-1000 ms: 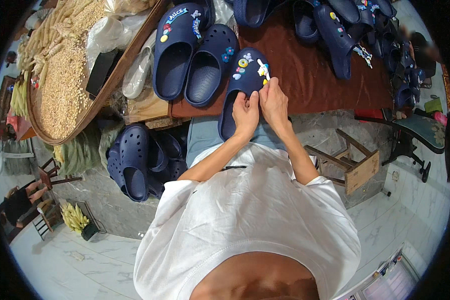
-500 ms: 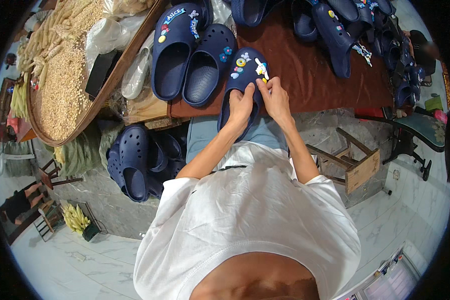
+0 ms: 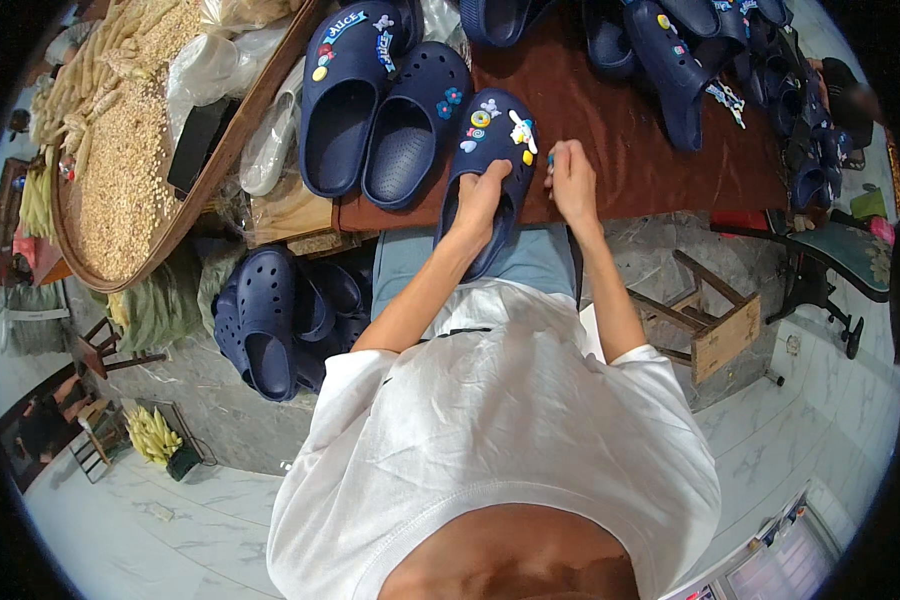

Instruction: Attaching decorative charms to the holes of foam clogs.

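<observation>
My left hand (image 3: 480, 205) grips a navy clog (image 3: 492, 147) at its opening, thumb on the upper and the other fingers out of sight. The clog's toe points away from me over the cloth's near edge. Its upper carries several charms, among them a yellow ring-shaped charm (image 3: 480, 119) and a white figure charm (image 3: 521, 128). Just right of the clog and apart from it is my right hand (image 3: 574, 188), its fingers pinched round a small blue piece (image 3: 551, 160), too small to make out fully. A clog with blue flower charms (image 3: 420, 125) lies to the left.
A brown cloth (image 3: 610, 175) covers the table. More navy clogs lie at the far right, and a charm-covered clog (image 3: 342, 115) stands at left. Beyond it sits a round tray (image 3: 205, 185) of corn kernels. Below are piled clogs (image 3: 268, 325) and a wooden stool (image 3: 725, 340).
My right hand has left the clog's upper and moved a little right, now pinching a small blue piece. My left hand keeps its hold on the clog.
</observation>
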A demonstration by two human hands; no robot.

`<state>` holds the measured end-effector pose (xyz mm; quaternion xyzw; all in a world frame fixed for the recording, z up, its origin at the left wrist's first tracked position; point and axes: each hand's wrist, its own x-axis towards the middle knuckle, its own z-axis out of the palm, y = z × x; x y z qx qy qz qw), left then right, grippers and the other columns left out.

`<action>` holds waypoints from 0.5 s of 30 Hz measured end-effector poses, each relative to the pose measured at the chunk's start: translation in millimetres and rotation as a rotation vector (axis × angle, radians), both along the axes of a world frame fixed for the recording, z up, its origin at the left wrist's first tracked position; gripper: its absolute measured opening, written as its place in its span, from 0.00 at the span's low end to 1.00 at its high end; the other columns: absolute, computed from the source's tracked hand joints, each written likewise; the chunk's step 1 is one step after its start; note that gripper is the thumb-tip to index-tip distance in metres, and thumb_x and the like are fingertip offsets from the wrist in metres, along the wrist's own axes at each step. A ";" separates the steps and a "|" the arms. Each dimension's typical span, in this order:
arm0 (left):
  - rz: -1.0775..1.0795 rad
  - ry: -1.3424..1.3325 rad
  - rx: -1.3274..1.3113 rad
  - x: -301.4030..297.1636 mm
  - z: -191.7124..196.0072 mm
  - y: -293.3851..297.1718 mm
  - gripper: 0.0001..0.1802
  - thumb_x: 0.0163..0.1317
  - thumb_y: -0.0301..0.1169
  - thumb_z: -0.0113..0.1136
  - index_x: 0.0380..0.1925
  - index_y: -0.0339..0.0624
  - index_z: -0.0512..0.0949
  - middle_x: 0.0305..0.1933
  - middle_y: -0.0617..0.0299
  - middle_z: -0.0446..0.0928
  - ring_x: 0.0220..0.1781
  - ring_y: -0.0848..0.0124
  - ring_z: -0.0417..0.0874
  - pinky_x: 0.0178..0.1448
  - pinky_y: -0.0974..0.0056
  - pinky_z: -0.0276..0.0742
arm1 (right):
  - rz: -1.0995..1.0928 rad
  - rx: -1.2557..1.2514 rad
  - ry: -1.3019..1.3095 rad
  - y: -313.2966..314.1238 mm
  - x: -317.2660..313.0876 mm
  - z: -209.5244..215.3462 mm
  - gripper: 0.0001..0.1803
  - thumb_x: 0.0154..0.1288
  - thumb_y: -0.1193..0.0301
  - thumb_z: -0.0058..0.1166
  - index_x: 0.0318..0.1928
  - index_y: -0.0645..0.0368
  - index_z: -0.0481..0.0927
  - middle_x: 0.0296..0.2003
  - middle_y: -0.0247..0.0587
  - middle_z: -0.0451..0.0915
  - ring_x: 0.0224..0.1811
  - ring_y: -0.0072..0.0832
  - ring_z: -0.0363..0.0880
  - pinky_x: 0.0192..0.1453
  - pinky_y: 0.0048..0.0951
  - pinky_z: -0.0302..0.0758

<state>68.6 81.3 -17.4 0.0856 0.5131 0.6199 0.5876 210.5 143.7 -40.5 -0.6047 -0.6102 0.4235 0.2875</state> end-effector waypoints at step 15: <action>-0.070 -0.399 -0.011 -10.0 -13.4 11.6 0.17 0.54 0.20 0.58 0.47 0.31 0.77 0.46 0.57 0.80 0.48 0.65 0.81 0.55 0.63 0.78 | 0.100 0.245 -0.105 29.8 -28.0 21.7 0.30 0.64 0.50 0.59 0.53 0.62 0.74 0.47 0.55 0.74 0.45 0.46 0.80 0.51 0.44 0.75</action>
